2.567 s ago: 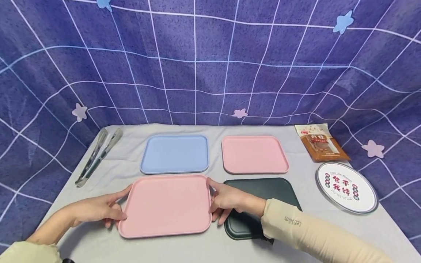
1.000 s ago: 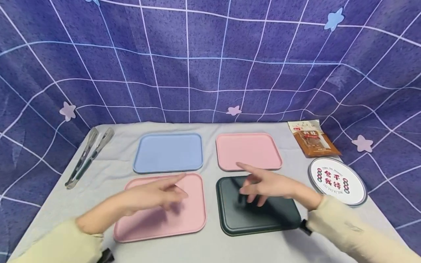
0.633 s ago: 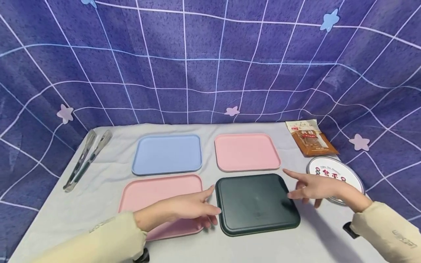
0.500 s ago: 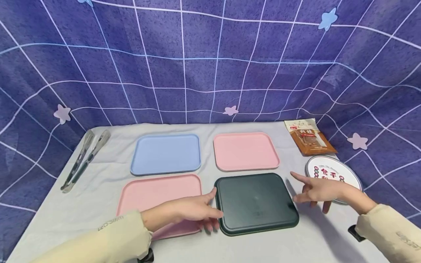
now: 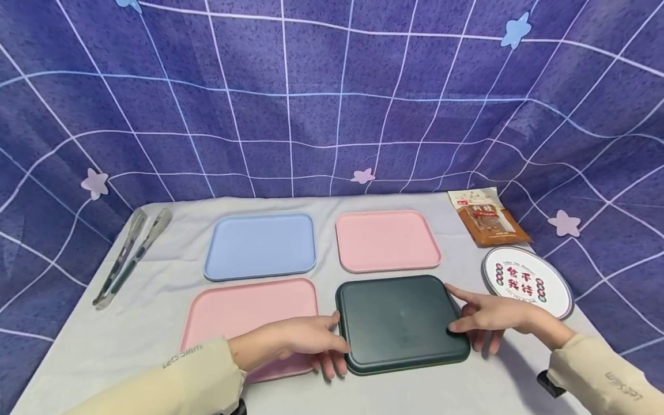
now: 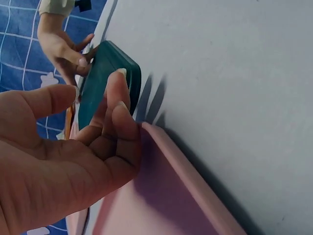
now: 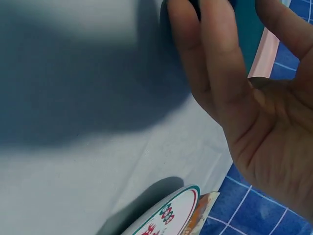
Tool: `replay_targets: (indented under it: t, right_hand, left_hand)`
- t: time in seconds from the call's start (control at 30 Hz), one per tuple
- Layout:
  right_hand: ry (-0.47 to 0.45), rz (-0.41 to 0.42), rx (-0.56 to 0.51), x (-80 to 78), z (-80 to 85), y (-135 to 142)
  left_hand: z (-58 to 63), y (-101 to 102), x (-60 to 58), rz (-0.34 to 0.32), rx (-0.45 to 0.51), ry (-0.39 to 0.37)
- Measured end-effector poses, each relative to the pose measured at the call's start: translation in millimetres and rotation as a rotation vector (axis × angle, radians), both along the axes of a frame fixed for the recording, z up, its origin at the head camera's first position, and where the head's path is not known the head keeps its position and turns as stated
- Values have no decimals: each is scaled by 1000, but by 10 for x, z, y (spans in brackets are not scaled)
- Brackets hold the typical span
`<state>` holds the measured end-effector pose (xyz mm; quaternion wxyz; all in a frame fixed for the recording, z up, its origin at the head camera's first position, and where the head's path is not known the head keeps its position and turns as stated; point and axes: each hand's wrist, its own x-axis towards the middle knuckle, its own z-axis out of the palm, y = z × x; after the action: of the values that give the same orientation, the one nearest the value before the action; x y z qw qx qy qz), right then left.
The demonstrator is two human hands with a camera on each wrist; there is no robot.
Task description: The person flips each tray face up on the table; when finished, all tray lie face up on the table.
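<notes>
A dark green tray (image 5: 402,323) lies on the table at front centre-right, between my two hands. At its left edge is my left hand (image 5: 306,340), thumb and index finger spread along the rim. On the opposite side, my right hand (image 5: 493,316) has its index finger and thumb at the right edge. Neither hand is wrapped round the tray. Under my left forearm lies a pink tray (image 5: 254,305), partly covered by it. In the left wrist view the thumb stands well apart from the loosely bent fingers, with the green tray (image 6: 100,81) beyond them.
Behind are a blue tray (image 5: 260,246) and a smaller pink tray (image 5: 388,241). Tongs (image 5: 132,259) lie at the left. On the right are a brown food packet (image 5: 487,218) and a round white plate-like item (image 5: 526,282) with red lettering. A purple curtain (image 5: 311,98) hangs behind the table.
Both hands have left the front pink tray's sides and moved right to the dark green tray. Over the last half second, my right hand has come in from the right to the green tray's edge.
</notes>
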<state>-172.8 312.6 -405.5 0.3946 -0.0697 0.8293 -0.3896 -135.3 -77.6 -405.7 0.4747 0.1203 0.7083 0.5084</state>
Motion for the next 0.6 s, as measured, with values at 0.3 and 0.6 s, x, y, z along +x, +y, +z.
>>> replay_targets:
  t: [0.3, 0.6]
  right_hand:
    - [-37, -18, -70, -35, -46, 40]
    - [-92, -42, -154, -40, -112, 137]
  left_hand:
    - [-70, -84, -53, 8, 75, -141]
    - [-147, -179, -30, 38, 109, -236]
